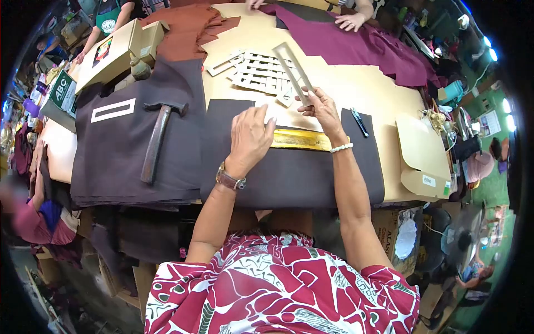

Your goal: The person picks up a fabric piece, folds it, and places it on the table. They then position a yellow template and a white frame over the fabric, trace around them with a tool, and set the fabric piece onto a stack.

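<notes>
My right hand (324,113) pinches the lower end of a thin rectangular frame (300,68) with a long slot through it, raised and tilted above the work surface. My left hand (251,136) is stretched out with nothing in it, over a dark sheet of material (267,181). Between my hands a yellow bar (300,139) lies across that sheet, partly behind my right wrist. Beyond my hands, several pale slotted pieces (261,72) lie in a loose pile. To the right of my right hand is a small pair of snips (359,122).
A hammer (157,139) and a white rectangular frame (113,110) lie on stacked dark sheets at left. Cardboard boxes (114,53) stand behind them; an open carton (423,158) sits at right. Across the table, other people's hands (350,21) rest near purple material (378,50).
</notes>
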`<state>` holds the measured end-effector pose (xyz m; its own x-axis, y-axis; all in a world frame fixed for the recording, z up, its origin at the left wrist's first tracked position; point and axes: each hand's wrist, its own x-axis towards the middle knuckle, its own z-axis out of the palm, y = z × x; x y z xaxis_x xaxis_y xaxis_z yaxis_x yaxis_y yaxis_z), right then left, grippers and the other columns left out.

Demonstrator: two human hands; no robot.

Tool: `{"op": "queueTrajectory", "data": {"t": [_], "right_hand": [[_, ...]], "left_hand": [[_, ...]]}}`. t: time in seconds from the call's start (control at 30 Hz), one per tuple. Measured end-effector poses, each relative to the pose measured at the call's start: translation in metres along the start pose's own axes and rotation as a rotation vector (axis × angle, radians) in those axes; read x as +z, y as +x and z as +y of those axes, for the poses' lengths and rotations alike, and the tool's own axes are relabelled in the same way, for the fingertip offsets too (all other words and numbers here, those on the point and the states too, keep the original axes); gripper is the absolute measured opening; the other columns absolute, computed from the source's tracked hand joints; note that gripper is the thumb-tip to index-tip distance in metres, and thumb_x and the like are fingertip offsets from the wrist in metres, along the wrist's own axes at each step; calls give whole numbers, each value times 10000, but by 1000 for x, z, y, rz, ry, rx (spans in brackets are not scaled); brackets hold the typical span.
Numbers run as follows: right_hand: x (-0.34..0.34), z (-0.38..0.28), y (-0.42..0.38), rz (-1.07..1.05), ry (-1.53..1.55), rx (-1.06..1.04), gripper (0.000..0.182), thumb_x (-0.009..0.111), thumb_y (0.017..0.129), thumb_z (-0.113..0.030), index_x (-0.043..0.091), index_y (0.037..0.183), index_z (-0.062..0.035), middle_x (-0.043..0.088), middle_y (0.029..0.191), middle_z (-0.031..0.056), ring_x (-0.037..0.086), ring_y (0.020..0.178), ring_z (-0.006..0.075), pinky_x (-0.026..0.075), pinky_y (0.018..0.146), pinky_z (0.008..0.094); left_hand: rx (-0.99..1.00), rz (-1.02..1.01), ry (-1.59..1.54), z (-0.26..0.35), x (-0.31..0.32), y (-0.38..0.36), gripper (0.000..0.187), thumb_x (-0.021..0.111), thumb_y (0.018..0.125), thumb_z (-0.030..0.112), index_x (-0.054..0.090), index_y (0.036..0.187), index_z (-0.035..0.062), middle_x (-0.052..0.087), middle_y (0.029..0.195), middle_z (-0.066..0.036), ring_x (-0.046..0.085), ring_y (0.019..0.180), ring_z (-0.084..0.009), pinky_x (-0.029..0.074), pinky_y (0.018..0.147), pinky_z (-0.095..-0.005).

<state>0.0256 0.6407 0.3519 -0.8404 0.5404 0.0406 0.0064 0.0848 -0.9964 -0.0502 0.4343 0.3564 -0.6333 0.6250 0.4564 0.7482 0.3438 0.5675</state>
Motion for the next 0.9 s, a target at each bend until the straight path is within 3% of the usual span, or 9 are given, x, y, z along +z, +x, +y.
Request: {"op": "queueTrajectory", "data": {"t": [0.03,0.17,0.2,0.23,0.3,0.33,0.43,0.57,0.9], "right_hand": [[0,0,-4,3,-66,-50,302,465,951,-201,572,1171,-25,670,991,93,641,830,131,503,726,268],[1,-11,-45,-17,-295,-350,263,596,865,-83,645,1120,-48,618,1124,108,566,1052,195,448,897,304],[1,-18,-63,7,-410,-375,266,619,840,-60,659,1102,-64,610,1140,114,565,1062,203,442,908,309],[0,-24,-78,24,-492,-425,274,635,814,-40,679,1077,-101,605,1140,123,568,1067,227,437,919,317],[-5,-25,-105,25,-532,-411,290,634,814,-36,650,1103,-48,603,1138,121,572,1055,230,445,906,316],[-8,-23,-116,21,-592,-445,332,634,817,-33,621,1148,-25,605,1126,126,580,1033,216,455,889,305],[-6,-12,-148,136,20,-99,407,621,840,-31,528,1232,33,620,1051,121,611,914,165,493,793,257],[-8,13,-166,336,139,72,375,603,868,-41,501,1215,60,643,899,81,614,718,100,508,638,201],[-18,12,-177,412,55,123,379,611,849,-18,496,1204,47,648,848,73,595,674,84,485,587,183]], "left_hand": [[-47,18,-111,4,0,7,424,495,918,363,529,1195,43,620,1007,-154,603,907,-283,457,832,-424],[-488,-121,-1154,11,-11,16,678,330,926,592,405,1281,18,609,1045,-157,613,892,-187,464,774,-310],[-542,-133,-1347,6,-13,14,554,420,943,473,452,1224,-3,616,1022,-155,632,856,-181,507,712,-281],[-558,-146,-1319,1,-14,8,461,474,937,372,474,1201,-6,623,1001,-141,641,836,-171,527,670,-255],[-590,-148,-1254,2,-14,-7,280,575,888,96,528,1139,-19,643,950,-113,668,799,-153,560,579,-190],[-612,-157,-1259,2,-13,-17,279,572,889,91,528,1141,-21,645,954,-114,670,805,-155,559,585,-194],[-697,-169,-1254,2,-8,-48,276,555,901,93,531,1151,-21,647,991,-131,678,824,-169,557,598,-203],[-763,-193,-1280,12,-9,-77,282,547,918,144,546,1146,-22,655,976,-135,684,821,-184,558,598,-219],[-680,-364,-1057,8,-15,-92,312,514,945,217,609,1108,-32,679,930,-151,676,763,-165,516,621,-243]]}}
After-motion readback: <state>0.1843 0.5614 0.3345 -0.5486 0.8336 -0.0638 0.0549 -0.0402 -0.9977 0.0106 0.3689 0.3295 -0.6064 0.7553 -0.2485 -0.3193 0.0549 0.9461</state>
